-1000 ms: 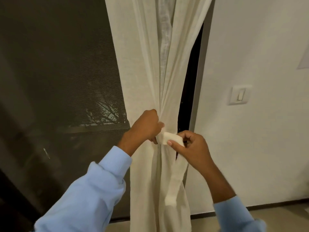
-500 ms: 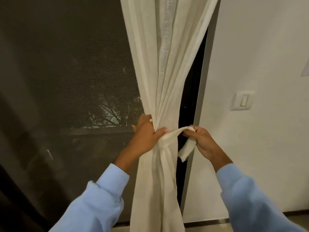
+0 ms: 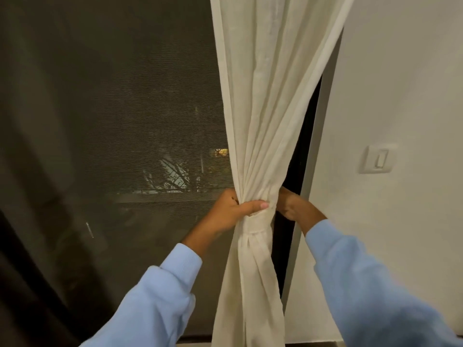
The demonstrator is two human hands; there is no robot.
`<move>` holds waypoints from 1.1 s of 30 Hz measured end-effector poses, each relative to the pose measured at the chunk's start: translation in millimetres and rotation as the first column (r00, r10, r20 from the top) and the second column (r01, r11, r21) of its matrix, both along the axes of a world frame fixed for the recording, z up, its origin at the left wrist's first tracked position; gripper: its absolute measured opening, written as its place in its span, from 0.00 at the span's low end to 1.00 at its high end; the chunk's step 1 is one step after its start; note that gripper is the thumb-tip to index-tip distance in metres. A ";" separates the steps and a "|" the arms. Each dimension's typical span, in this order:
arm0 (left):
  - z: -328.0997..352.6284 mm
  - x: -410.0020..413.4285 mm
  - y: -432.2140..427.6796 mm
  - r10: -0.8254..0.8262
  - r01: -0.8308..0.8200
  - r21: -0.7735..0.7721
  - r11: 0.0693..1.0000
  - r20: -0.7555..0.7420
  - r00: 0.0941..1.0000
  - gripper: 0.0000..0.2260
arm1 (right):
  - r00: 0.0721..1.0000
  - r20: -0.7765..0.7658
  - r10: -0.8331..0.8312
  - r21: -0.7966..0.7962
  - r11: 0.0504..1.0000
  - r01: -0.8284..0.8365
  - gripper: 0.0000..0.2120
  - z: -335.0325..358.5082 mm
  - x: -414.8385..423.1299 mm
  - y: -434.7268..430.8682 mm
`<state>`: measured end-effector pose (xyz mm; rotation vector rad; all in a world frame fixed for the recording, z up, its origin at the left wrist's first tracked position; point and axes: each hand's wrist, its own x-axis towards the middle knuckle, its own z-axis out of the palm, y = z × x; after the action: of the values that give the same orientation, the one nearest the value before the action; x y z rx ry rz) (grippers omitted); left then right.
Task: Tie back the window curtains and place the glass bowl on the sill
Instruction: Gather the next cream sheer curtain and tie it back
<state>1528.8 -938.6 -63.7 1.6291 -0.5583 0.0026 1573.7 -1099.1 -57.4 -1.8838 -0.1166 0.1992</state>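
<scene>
Cream curtain (image 3: pixel 260 121) hangs at right edge of the window, bunched into a narrow waist about mid-height, fanning wider above and below. Tie-back band (image 3: pixel 255 222) of the same cream cloth wraps the waist, front part flat and snug, back of it hidden. Left hand (image 3: pixel 233 209) grips the bunch just above the band, thumb laid across the front folds, fingers curled round behind. Right hand (image 3: pixel 293 206) is at the curtain's right side, touching the bunch at band level, fingertips tucked behind the fabric; cannot tell whether it holds anything. Both arms in light blue sleeves (image 3: pixel 160 296). Dark mesh screen (image 3: pixel 112 108) fills the window left of the curtain, faint plants and a lit spot seen through it. Grey frame post (image 3: pixel 316 156) just right of the curtain, then white wall (image 3: pixel 406 71) with a light switch (image 3: pixel 378 159)
</scene>
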 end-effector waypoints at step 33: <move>26.6 69.4 0.2 0.168 -0.284 0.567 0.773 0.249 0.954 0.31 | 0.914 -0.064 -0.400 0.609 0.710 0.353 0.09 -56.3 -75.5 100.7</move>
<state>1598.2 -938.3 -37.1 2.3355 -0.5261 0.1765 1498.1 -998.4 -113.6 -1.2201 0.1490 -0.1816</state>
